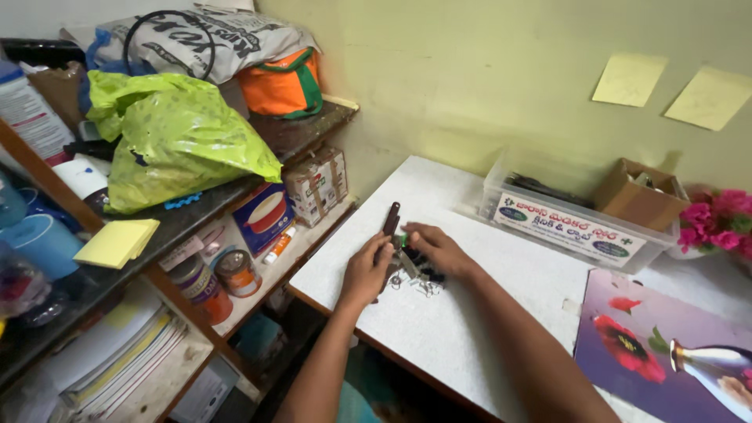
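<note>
Leftmost, the items run as follows:

- Shelf unit: dark boards on a wooden frame, carrying a lime-green plastic bag, an orange bag and a printed sack on top; a yellow sticky-note pad lies on the board edge.
- Lower shelf: two tins, a small tube and taped cardboard boxes; stacked papers sit beneath.
- White table: speckled top, set against the yellow wall.
- Left hand: palm down on the table, fingers curled over a dark brown strip-like object that juts away from the person; whether it is truly gripped cannot be told.
- Pile of black binder clips: lies on the table between and just beneath both hands.
- Right hand: fingers bent narrowly, touching the clips at the pile's top; a firm hold cannot be told.
- Clear plastic bin: labelled, near the wall, well apart from the hands.
- Cardboard box, pink flowers and a purple floral picture: at far right.
</note>
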